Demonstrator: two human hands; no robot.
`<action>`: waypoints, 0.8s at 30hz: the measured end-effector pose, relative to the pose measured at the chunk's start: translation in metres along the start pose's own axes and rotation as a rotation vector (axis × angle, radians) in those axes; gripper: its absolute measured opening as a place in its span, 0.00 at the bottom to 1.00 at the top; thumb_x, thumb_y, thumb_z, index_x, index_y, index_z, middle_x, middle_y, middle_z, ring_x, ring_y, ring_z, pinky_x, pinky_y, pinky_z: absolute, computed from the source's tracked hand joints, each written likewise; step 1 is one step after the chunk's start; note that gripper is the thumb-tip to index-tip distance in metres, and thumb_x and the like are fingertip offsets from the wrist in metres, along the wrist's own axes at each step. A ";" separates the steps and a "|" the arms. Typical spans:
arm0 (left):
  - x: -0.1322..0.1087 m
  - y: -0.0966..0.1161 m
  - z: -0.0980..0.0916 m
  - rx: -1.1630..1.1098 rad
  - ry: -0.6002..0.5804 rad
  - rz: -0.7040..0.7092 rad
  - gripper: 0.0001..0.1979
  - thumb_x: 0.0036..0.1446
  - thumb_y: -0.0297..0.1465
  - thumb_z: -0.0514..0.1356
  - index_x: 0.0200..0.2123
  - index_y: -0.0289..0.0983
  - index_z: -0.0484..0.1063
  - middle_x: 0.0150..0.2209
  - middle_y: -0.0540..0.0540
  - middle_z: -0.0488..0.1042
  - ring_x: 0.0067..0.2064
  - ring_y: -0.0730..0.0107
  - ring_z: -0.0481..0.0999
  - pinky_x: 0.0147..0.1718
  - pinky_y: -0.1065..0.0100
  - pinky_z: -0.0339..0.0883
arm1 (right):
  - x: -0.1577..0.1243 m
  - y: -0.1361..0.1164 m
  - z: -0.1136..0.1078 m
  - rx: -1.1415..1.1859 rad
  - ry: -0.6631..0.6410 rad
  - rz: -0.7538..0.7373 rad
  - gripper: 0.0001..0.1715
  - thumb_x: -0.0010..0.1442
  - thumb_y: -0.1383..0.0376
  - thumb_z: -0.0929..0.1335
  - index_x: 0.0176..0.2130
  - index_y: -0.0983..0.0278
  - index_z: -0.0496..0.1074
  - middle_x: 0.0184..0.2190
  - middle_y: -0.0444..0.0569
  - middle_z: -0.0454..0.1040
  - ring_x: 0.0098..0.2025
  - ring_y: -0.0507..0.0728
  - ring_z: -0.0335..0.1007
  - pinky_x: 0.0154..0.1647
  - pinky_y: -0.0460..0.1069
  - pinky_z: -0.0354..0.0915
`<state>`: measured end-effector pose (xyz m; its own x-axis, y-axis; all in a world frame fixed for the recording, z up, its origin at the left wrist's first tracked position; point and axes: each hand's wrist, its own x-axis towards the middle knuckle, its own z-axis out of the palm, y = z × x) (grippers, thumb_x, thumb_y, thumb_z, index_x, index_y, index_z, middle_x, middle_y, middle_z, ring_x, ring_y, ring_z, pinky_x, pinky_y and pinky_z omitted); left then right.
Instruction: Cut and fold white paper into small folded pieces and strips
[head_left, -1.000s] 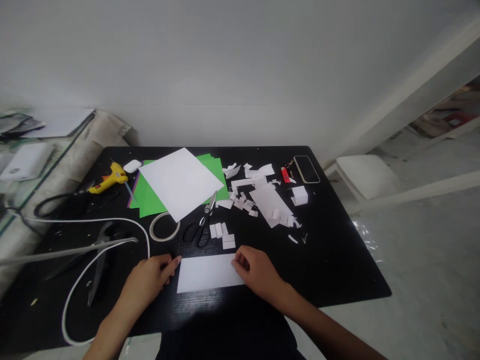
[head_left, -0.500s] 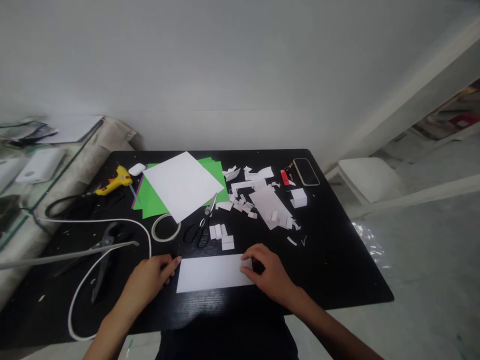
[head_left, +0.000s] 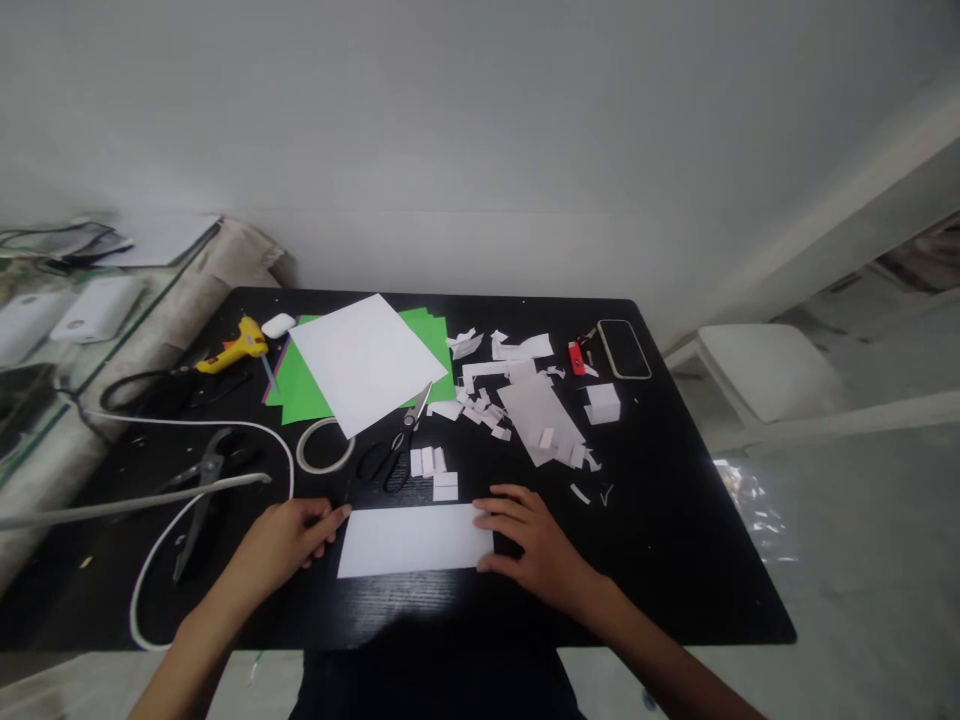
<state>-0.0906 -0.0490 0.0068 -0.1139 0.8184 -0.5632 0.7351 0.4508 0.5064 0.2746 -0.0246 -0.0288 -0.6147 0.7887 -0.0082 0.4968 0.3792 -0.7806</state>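
Observation:
A white paper strip [head_left: 416, 540] lies flat near the table's front edge. My left hand [head_left: 289, 540] is closed, with thumb and forefinger pinched at the strip's upper left corner. Across the right end of the strip, my right hand [head_left: 529, 545] rests with its fingers spread. Just beyond the strip are small folded white paper pieces [head_left: 445, 487] and black-handled scissors [head_left: 397, 445] with their blades pointing away to the right.
A tape roll [head_left: 302, 450] lies left of the scissors. Behind are green sheets [head_left: 300, 390] under a white sheet [head_left: 367, 355], and a yellow glue gun [head_left: 244, 345]. Paper scraps [head_left: 536, 405], a white paper cube [head_left: 602, 403], a red lighter [head_left: 576, 358] and a phone [head_left: 624, 348] are rightward. Pliers [head_left: 199, 510] and a white cable [head_left: 139, 590] sit left.
My right hand's fingers have spread out over the strip's end from a more curled pose. My left hand stays at the corner. The whole view has shifted slightly.

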 end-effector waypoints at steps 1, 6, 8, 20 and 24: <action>0.000 -0.001 0.000 -0.001 0.000 -0.004 0.29 0.55 0.60 0.55 0.22 0.40 0.70 0.21 0.49 0.75 0.24 0.64 0.75 0.26 0.68 0.67 | 0.000 0.001 0.000 0.004 0.007 -0.007 0.25 0.56 0.61 0.81 0.53 0.56 0.80 0.59 0.52 0.80 0.67 0.69 0.67 0.67 0.67 0.62; 0.001 -0.001 0.001 0.011 0.008 -0.020 0.30 0.56 0.60 0.56 0.22 0.40 0.71 0.20 0.49 0.74 0.23 0.64 0.74 0.26 0.68 0.66 | 0.002 0.002 -0.002 0.005 0.021 -0.032 0.26 0.57 0.62 0.81 0.54 0.58 0.79 0.57 0.52 0.81 0.64 0.68 0.69 0.66 0.66 0.64; 0.001 0.001 0.001 0.013 0.012 -0.025 0.31 0.56 0.61 0.56 0.21 0.40 0.71 0.19 0.49 0.74 0.22 0.65 0.74 0.26 0.67 0.65 | 0.002 0.003 -0.002 0.005 0.024 -0.029 0.27 0.58 0.62 0.80 0.55 0.58 0.79 0.57 0.52 0.81 0.64 0.68 0.69 0.65 0.66 0.65; 0.005 -0.001 -0.004 -0.010 -0.068 -0.012 0.34 0.56 0.64 0.54 0.21 0.40 0.70 0.20 0.49 0.74 0.22 0.65 0.74 0.26 0.67 0.66 | 0.005 -0.002 -0.003 0.226 0.168 0.097 0.14 0.63 0.59 0.77 0.48 0.57 0.81 0.47 0.52 0.84 0.55 0.64 0.77 0.59 0.60 0.69; 0.000 -0.003 -0.007 -0.127 0.040 0.114 0.34 0.60 0.64 0.52 0.27 0.40 0.75 0.25 0.47 0.78 0.27 0.62 0.77 0.31 0.66 0.70 | 0.009 -0.016 -0.017 0.378 0.150 0.272 0.13 0.62 0.56 0.76 0.45 0.57 0.82 0.43 0.49 0.84 0.46 0.62 0.79 0.51 0.56 0.71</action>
<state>-0.0978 -0.0473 0.0100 -0.0632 0.8793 -0.4721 0.6546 0.3936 0.6454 0.2715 -0.0157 -0.0056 -0.3844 0.9065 -0.1748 0.3527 -0.0308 -0.9352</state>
